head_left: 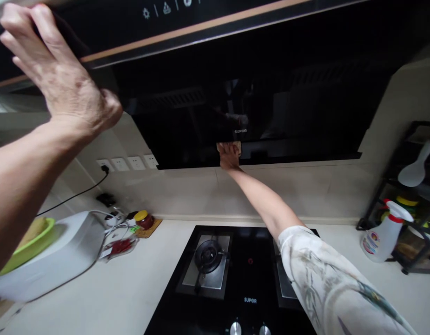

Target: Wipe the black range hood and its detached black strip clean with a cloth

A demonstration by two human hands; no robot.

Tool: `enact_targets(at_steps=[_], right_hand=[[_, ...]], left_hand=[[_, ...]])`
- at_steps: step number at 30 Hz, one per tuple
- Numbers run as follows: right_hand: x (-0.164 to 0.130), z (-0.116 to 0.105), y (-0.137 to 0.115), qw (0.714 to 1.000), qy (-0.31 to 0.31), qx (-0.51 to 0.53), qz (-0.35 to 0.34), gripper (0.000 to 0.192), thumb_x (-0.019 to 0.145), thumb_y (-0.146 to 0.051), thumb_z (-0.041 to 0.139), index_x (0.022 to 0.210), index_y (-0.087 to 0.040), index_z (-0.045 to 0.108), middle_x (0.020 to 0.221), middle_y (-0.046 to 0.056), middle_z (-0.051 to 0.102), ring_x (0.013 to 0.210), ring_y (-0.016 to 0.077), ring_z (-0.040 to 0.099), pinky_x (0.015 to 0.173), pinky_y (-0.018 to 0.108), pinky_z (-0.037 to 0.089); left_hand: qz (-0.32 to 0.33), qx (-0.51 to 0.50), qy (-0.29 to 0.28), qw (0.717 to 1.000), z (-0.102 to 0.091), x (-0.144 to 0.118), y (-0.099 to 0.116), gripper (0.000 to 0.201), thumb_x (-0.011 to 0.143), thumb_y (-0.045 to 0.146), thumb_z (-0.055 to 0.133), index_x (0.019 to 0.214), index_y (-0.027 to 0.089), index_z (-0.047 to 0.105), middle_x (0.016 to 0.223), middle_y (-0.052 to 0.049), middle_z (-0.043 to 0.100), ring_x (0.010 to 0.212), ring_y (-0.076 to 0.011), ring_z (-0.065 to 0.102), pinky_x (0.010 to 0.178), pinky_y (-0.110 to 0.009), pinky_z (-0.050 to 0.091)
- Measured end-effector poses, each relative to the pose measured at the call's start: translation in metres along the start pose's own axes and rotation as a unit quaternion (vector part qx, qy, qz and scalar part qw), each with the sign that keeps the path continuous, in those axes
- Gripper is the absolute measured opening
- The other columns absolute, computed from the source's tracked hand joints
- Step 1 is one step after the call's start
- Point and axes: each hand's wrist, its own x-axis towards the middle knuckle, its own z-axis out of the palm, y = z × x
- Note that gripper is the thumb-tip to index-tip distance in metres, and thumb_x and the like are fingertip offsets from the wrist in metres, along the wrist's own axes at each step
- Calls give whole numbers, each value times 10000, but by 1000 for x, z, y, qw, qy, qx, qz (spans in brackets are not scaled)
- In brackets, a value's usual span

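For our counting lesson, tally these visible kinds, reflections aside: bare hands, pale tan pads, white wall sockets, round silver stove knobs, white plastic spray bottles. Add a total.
Bare hands, left hand and right hand: 2
Pale tan pad under the right hand: 1
White wall sockets: 4
Round silver stove knobs: 2
White plastic spray bottle: 1
Total: 10

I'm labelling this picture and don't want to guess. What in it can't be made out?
All in the head view:
Pad: mostly covered by the right hand.
Right burner plate: mostly behind the sleeve.
Knobs: cut off by the bottom edge.
Bottle label: print too small and blurred.
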Motion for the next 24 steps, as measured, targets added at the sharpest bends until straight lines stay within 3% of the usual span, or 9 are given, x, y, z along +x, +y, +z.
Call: enact_targets(at_steps=[3,6,9,11,14,17,21,24], right_hand=[[13,19,-43,998,-51,5,-35,609,1018,-144,303,1618,-221,374,1693,64,276,1576,289,169,1278,527,164],[23,31,-79,992,-105,5,-76,637,1007,-106,301,1635,-212,337,1717,44,211,1593,263,136,1287,493,174],[28,37,-96,983,-149,2,-106,663,984,-67,319,1614,-264,381,1713,-7,229,1599,209,142,1290,454,208],[27,36,-92,978,-171,-7,-121,681,979,-50,310,1603,-308,395,1711,-37,227,1599,183,148,1290,452,218],[18,25,-62,979,-166,-27,-119,714,979,-43,297,1636,-321,316,1722,-26,188,1603,182,127,1284,475,219],[-2,3,-9,990,-97,-65,-78,671,1008,-105,301,1654,-284,280,1724,24,181,1601,228,132,1254,517,256],[-34,-30,72,990,28,-131,52,604,1039,-210,295,1641,-226,333,1693,125,257,1565,311,216,1198,582,299],[-42,-46,108,968,115,-148,167,585,1040,-247,296,1611,-149,377,1663,204,279,1556,367,198,1150,637,317]], left_hand=[[-65,82,-29,994,-7,-4,20,1276,572,117,597,1613,158,-141,1709,-26,-135,1576,-371,-109,1310,-557,-68],[-93,106,-28,990,-6,-1,23,1328,504,34,563,1598,162,-178,1708,-41,-135,1561,-388,-164,1304,-566,-51],[-42,56,0,998,-1,4,8,1259,559,73,579,1615,230,-87,1707,8,-110,1557,-407,-144,1275,-617,-86],[2,33,16,999,3,6,-4,1207,598,118,585,1626,238,-36,1710,16,-83,1559,-414,-88,1256,-651,-86],[33,55,30,997,5,6,-13,1200,605,130,567,1636,183,-43,1714,-46,-55,1565,-405,-34,1257,-653,-26],[49,71,27,996,3,7,-14,1191,621,149,559,1631,125,-72,1711,-103,-54,1569,-408,-37,1258,-640,-14],[76,70,17,995,2,14,-17,1133,735,315,576,1617,77,-96,1696,-133,-63,1562,-453,-55,1235,-665,-51],[119,71,26,990,6,21,-23,1116,823,585,517,1608,43,-61,1679,-171,-30,1549,-510,-21,1195,-716,-67]])
